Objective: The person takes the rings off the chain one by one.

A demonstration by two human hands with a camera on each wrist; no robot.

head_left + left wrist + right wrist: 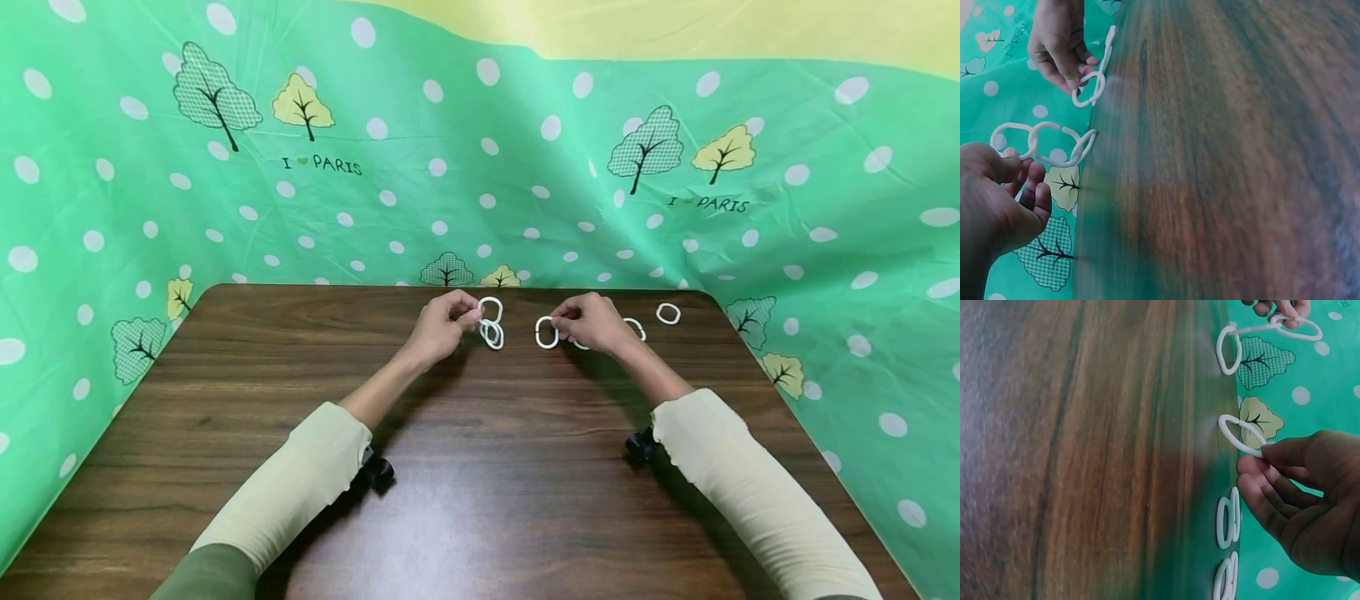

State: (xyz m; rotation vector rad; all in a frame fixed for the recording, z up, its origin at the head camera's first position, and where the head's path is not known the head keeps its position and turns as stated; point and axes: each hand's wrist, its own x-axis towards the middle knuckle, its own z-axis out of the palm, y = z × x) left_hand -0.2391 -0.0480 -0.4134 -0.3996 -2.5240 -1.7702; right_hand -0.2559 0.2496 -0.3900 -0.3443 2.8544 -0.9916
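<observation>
A short chain of white plastic oval links [491, 333] hangs from my left hand [441, 327], which pinches its top link between thumb and fingers. In the left wrist view the joined links [1034, 142] dangle away from the fingertips, the lowest close to the tabletop. To the right, my right hand [592, 321] pinches a single white link [537, 334] by its edge. The right wrist view shows this link [1231, 438] tilted, apart from the chain. A gap in the rim shows on one chain link in the left wrist view.
More white links [1221, 524] lie on the table beside and partly behind the right hand. Another loose link [658, 316] lies near the far right corner. The brown wooden table [480, 467] ends at a green dotted cloth [480, 175] hanging behind.
</observation>
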